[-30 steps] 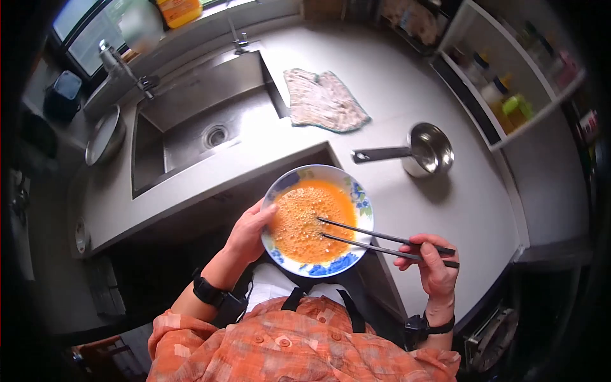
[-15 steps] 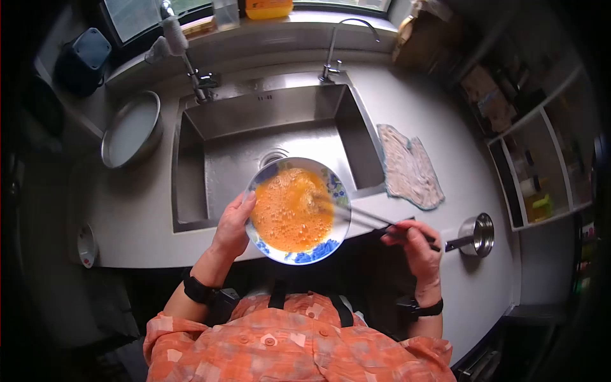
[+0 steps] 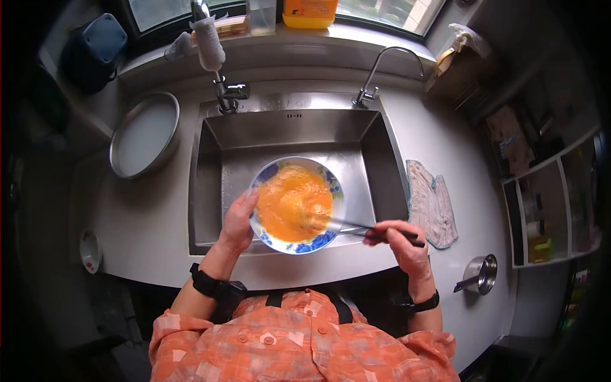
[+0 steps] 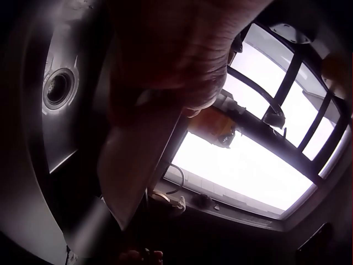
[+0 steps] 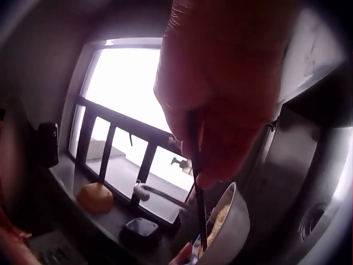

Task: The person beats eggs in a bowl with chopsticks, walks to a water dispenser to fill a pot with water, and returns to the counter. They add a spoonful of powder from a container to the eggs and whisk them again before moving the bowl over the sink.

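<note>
In the head view, my left hand (image 3: 239, 221) grips the left rim of a white bowl (image 3: 337, 194) with blue flowers, thumb over the edge. Frothy orange beaten egg (image 3: 289, 200) swirls inside. Dark chopsticks (image 3: 359, 226) are held by my right hand (image 3: 406, 249), their tips blurred in the egg at the bowl's right side. Seen from the left wrist, the bowl's pale outer wall (image 4: 129, 165) is under my left hand (image 4: 171, 49). The right wrist view has the chopsticks (image 5: 199, 193) running down from my right hand (image 5: 226, 94) into the tilted bowl (image 5: 236, 229).
Below and behind the bowl lies a steel sink (image 3: 210, 210) with two taps (image 3: 224, 95). A large metal basin (image 3: 145, 135) stands left, a small bowl (image 3: 91, 251) nearer. To the right are a cloth (image 3: 431, 207), a small saucepan (image 3: 486, 275) and a shelf (image 3: 538, 216).
The view has swung right and the person now faces the sink, with the bowl over it. The chopsticks have kept moving through the egg, which now swirls. Both hands keep their holds.
</note>
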`<act>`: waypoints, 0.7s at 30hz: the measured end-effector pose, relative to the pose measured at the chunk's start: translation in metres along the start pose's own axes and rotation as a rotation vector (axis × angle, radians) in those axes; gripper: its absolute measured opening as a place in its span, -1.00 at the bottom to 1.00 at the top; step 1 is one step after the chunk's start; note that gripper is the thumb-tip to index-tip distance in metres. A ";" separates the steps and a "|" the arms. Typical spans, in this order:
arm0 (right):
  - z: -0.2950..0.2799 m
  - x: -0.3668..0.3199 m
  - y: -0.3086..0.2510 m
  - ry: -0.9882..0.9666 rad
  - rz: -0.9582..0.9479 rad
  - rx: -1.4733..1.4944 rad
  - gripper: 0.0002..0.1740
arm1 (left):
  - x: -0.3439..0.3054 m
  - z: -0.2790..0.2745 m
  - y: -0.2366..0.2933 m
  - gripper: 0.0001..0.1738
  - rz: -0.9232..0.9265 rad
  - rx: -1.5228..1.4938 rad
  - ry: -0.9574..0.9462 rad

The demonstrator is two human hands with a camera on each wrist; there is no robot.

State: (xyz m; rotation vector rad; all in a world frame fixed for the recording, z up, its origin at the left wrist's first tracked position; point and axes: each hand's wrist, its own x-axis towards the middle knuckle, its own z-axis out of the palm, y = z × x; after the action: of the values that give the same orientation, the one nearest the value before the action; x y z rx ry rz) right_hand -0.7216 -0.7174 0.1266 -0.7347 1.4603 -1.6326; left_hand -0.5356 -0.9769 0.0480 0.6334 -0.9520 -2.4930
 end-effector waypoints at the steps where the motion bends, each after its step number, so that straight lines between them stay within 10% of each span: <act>1: -0.001 0.003 -0.007 -0.045 0.030 0.015 -0.73 | 0.001 0.000 0.000 -0.60 -0.006 -0.016 0.014; 4: -0.013 0.023 -0.004 0.176 -0.057 0.070 -0.74 | 0.003 0.004 0.001 -0.60 -0.017 -0.043 0.033; 14: -0.013 0.024 -0.011 -0.094 0.066 -0.049 -0.73 | 0.008 -0.003 0.007 -0.61 -0.023 -0.002 0.073; 17: -0.019 0.031 -0.005 0.228 -0.072 0.014 -0.76 | 0.011 -0.006 0.008 -0.61 -0.022 0.029 0.072; 21: -0.010 0.021 -0.009 -0.051 0.050 -0.004 -0.74 | 0.012 -0.009 0.012 -0.62 -0.018 0.030 0.065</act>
State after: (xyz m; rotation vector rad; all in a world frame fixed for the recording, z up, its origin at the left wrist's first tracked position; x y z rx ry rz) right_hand -0.7424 -0.7301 0.1318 -0.7319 1.4350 -1.5626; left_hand -0.5380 -0.9960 0.0476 0.7304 -0.9651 -2.4626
